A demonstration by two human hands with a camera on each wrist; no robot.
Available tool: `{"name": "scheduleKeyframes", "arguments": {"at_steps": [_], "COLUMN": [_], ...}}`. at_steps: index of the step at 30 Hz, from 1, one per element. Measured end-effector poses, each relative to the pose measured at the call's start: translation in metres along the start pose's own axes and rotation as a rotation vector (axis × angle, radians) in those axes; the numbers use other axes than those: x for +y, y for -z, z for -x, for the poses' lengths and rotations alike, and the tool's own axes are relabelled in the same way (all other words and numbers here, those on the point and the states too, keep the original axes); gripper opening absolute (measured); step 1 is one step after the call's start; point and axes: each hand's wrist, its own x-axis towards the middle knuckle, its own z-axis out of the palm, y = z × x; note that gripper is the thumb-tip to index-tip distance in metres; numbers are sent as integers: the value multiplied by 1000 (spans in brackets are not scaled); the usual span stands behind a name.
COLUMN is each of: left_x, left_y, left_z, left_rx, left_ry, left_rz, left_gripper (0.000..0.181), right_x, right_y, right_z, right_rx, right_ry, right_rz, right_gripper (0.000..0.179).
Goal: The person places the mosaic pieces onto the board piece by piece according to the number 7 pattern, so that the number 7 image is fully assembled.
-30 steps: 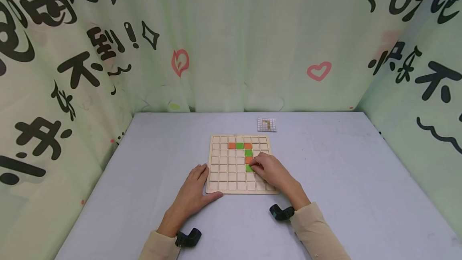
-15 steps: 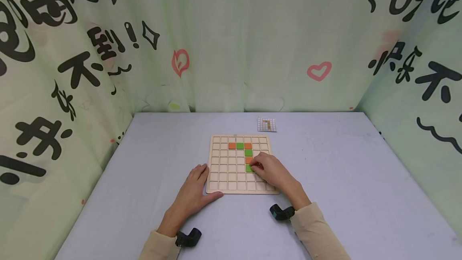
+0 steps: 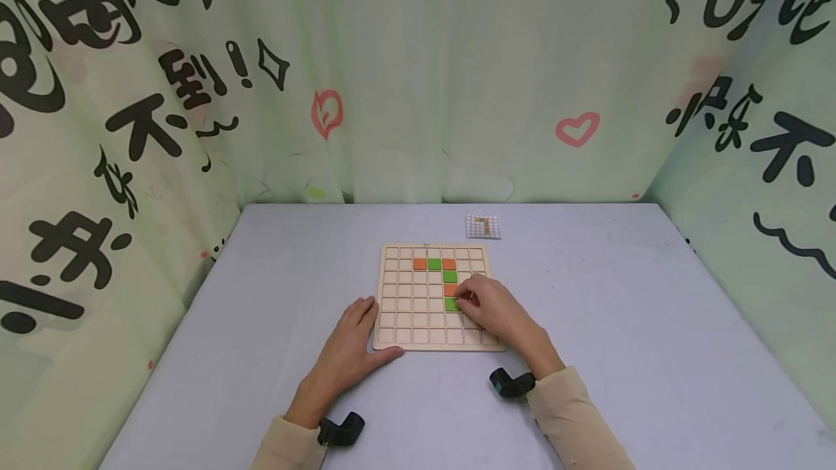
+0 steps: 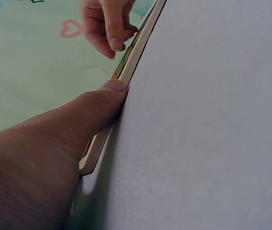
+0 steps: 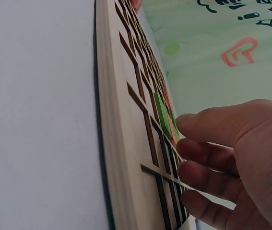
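A square wooden grid board (image 3: 410, 332) lies on the table. Orange and green square tiles sit in its cells, three in a row and then several down one column. My left hand (image 3: 353, 343) rests against the board's left side, its thumb (image 4: 112, 88) touching the near edge with the fingers extended. Over the column's lowest green tile (image 3: 451, 304) hovers my right hand (image 3: 493, 307), its fingers loosely bent. The right wrist view shows the green tile (image 5: 162, 116) lying in the board, with a small space between it and the thumb (image 5: 188, 123); nothing is visibly held.
Behind the board lies a small printed card (image 3: 482, 225) with a gridded pattern in colour. The white table (image 3: 620, 325) extends to both sides. Pale green curtains (image 3: 444, 78) with black writing and hearts hang around the back and sides.
My right hand has lifted very slightly up and to the right, off the lowest green tile. The left hand, board and tiles stay where they were.
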Motion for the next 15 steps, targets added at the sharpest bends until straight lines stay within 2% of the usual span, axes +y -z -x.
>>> {"name": "scheduleKeyframes", "arguments": {"at_steps": [15], "left_x": [2], "left_y": [2], "left_z": [0], "left_rx": [-6], "left_ry": [16], "left_rz": [1], "left_gripper": [95], "right_x": [1], "right_y": [6], "right_z": [1], "right_rx": [1], "right_ry": [-9], "right_rz": [-18], "right_gripper": [14]}}
